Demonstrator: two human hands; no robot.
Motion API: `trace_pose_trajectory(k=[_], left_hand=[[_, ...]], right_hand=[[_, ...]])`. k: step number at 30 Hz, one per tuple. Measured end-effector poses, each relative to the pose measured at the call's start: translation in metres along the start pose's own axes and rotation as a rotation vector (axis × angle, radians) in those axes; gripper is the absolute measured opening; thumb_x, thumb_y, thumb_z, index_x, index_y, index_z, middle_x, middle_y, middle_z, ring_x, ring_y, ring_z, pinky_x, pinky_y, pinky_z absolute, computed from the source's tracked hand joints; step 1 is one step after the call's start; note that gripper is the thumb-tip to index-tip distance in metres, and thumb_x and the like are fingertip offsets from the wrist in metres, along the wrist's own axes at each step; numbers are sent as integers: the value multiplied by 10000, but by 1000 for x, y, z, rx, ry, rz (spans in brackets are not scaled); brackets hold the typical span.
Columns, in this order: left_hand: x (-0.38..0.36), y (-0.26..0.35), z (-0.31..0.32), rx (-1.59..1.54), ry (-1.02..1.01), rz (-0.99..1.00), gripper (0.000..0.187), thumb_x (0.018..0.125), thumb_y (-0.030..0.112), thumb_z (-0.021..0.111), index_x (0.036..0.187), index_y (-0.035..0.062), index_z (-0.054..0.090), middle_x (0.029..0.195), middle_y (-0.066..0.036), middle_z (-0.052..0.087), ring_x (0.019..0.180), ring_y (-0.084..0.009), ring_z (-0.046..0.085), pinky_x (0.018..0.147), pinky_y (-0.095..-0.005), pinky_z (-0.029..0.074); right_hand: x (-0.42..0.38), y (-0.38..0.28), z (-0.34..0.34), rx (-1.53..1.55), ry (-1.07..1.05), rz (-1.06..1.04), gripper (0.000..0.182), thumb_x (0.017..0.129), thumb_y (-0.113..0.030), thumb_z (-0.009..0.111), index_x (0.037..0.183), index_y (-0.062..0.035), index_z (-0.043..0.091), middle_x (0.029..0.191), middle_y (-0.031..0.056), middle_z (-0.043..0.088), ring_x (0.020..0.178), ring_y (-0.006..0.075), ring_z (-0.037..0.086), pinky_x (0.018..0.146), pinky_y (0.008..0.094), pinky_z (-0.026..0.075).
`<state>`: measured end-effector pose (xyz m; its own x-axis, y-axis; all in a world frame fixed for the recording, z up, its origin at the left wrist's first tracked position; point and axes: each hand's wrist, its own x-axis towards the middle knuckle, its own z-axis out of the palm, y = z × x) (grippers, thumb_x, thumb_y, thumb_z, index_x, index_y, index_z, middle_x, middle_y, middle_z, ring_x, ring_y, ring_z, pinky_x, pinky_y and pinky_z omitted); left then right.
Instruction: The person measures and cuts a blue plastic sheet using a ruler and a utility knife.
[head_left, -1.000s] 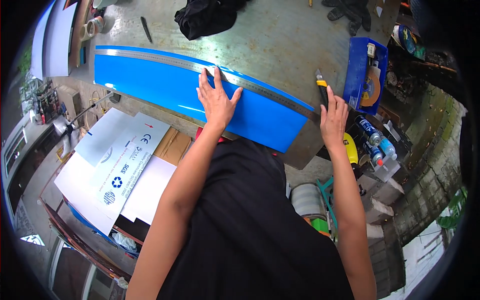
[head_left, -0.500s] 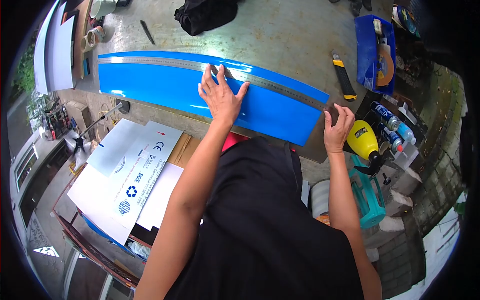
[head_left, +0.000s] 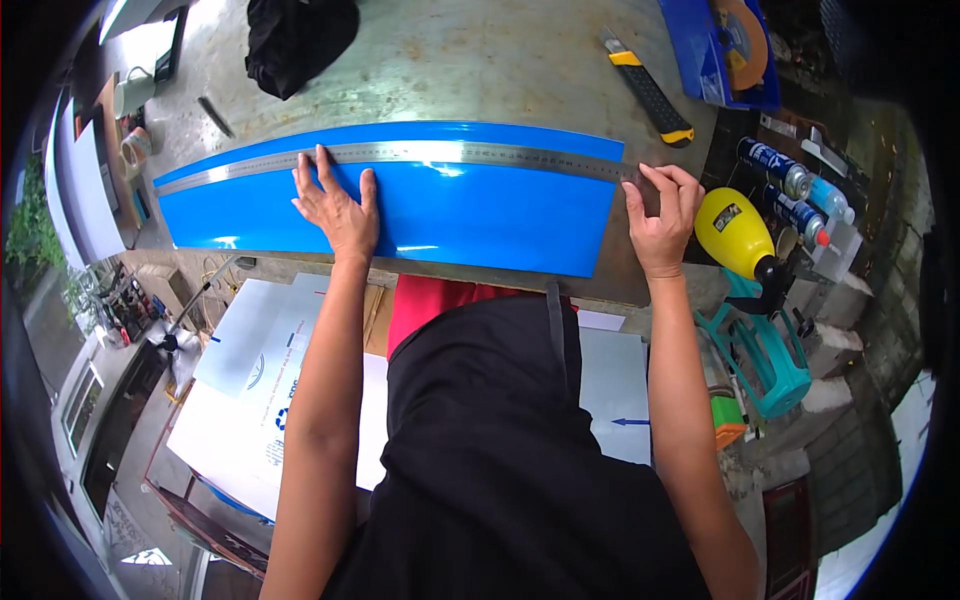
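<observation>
A long blue panel [head_left: 480, 220] lies on the workbench, and a steel ruler [head_left: 440, 152] runs lengthwise over it near its far edge. My left hand [head_left: 340, 210] rests on the panel left of its middle, fingers spread, with the fingertips on the ruler. At the panel's right end, my right hand [head_left: 667, 220] has its thumb and forefinger closed at the ruler's tip, which sticks out a little past the panel edge. Its other fingers are curled. Beyond the panel lies a utility knife [head_left: 652, 92] with a yellow and black handle, its blade showing.
A black cloth [head_left: 298, 45] lies on the metal workbench [head_left: 450, 60]. At the right stand a yellow spray bottle [head_left: 730, 230], spray cans [head_left: 775, 165] and a blue bin [head_left: 695, 55] holding a tape roll. Printed panels [head_left: 250, 350] are stacked below left.
My left hand has slid left along the ruler. My right hand stays by the ruler's right end. The camera view has turned and shifted, so the panel appears further left.
</observation>
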<state>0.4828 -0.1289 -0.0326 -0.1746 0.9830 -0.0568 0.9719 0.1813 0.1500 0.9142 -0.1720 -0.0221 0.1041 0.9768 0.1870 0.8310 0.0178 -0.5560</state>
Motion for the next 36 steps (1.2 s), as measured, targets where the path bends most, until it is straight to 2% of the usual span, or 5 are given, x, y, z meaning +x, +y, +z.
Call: trace_pose_trajectory(k=[22, 25, 28, 32, 36], left_hand=[[0, 1, 2, 57, 59, 25, 822, 987, 522, 617, 1655, 168, 295, 1675, -212, 254, 1563, -430, 226, 1230, -676, 116], [0, 0, 3, 27, 31, -5, 893, 938, 505, 680, 1666, 183, 275, 1699, -184, 220, 1587, -432, 164, 1239, -691, 70], [-2, 3, 5, 28, 49, -16, 903, 910, 501, 716, 1653, 175, 319, 1694, -181, 250, 1586, -430, 175, 1238, -686, 73], [0, 14, -13, -30, 44, -26, 896, 900, 471, 753, 1634, 168, 341, 1665, -192, 282, 1570, -420, 209, 1237, -666, 111], [13, -15, -25, -88, 60, -89, 820, 938, 510, 693, 1603, 150, 374, 1609, -188, 340, 1522, -377, 290, 1240, -596, 146]], right_hand=[[4, -4, -5, 117, 36, 46, 319, 770, -127, 904, 1066, -84, 792, 1045, 55, 641, 935, 247, 598, 852, 366, 500], [13, -14, -8, 225, 6, 301, 281, 788, -117, 892, 1033, -40, 778, 1013, 93, 654, 893, 248, 620, 801, 348, 515], [19, -17, -5, 217, -4, 509, 190, 817, -81, 873, 953, -20, 756, 907, 67, 669, 810, 172, 627, 737, 304, 515], [25, 6, -3, 266, -103, 567, 173, 826, -88, 868, 899, -8, 733, 822, 29, 700, 769, 119, 603, 733, 283, 505], [36, 27, -10, 212, -248, 578, 176, 817, -67, 869, 899, 0, 728, 816, 17, 691, 765, 116, 606, 737, 274, 503]])
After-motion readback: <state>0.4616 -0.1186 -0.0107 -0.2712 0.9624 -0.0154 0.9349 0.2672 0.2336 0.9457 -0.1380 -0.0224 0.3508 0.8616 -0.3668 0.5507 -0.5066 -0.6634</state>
